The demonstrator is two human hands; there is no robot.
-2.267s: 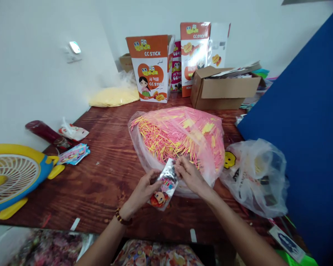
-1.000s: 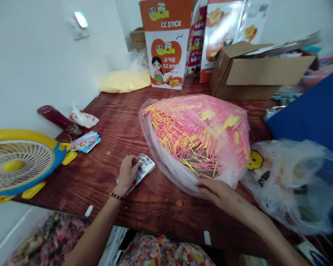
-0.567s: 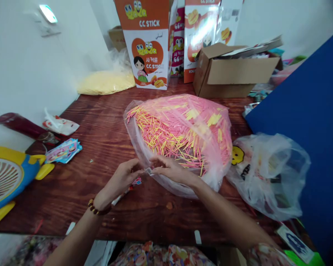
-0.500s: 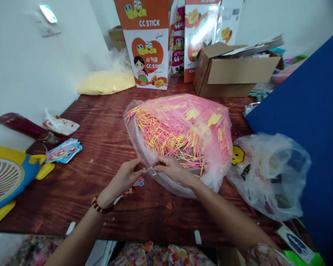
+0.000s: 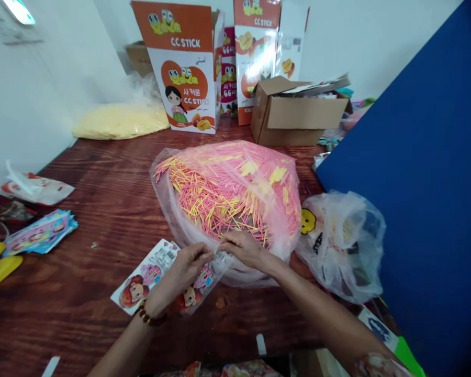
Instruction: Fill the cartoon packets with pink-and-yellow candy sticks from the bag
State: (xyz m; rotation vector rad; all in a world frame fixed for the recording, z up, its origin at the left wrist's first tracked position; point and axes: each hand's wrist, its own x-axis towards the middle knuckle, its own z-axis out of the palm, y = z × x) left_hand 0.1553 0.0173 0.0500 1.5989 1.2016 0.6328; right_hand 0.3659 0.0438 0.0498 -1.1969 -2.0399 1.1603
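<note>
My left hand (image 5: 180, 275) and my right hand (image 5: 245, 250) both pinch the top edge of a small cartoon-printed packet (image 5: 199, 285), held just above the wooden table (image 5: 113, 183). A second packet of the same kind (image 5: 143, 277) lies flat on the table to the left of my left hand. Right behind my hands sits a big clear bag of pink and yellow sticks (image 5: 231, 193); my right hand is close against its front edge.
A crumpled clear bag with a smiley face (image 5: 339, 246) lies to the right, against a blue board (image 5: 424, 173). At the back stand CC Stick cartons (image 5: 182, 68) and an open brown box (image 5: 298, 112). More packets (image 5: 39, 235) lie at the left.
One packet was laid on the table at the left. My hands have since come together on another packet at the bag's front edge. The view has shifted right, so the yellow fan is mostly out of frame.
</note>
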